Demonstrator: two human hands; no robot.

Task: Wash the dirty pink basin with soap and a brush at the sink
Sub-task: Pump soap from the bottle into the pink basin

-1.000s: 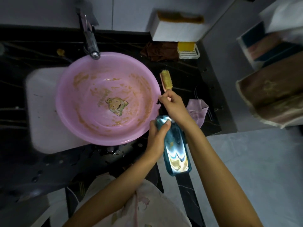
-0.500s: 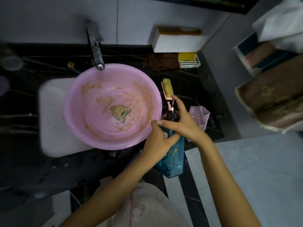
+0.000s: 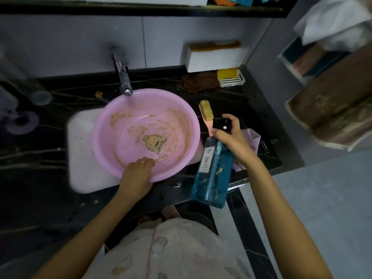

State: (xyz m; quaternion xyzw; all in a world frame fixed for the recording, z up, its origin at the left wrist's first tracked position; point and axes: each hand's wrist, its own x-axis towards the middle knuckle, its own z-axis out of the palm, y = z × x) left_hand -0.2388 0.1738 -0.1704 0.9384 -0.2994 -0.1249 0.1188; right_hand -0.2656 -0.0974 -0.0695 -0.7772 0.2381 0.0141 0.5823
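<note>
Dim washroom, black table (image 3: 231,101) around white sink (image 3: 80,141) | soiled pink basin (image 3: 120,109) sits in the sink under the tap (image 3: 123,81) | left grip (image 3: 136,174) grasps its near rim | right grip (image 3: 229,137) grasps soap bottle (image 3: 213,170) at the pump, long axis running back toward the person | basin lies just left of the pump; brush (image 3: 206,113) lies on the table between them, untouched

— Any lettering you can read here?
— None. Your bottle (image 3: 216,178) carries a white label (image 3: 207,161) with dark print, seen from overhead, but its lines are too small to make out.
</note>
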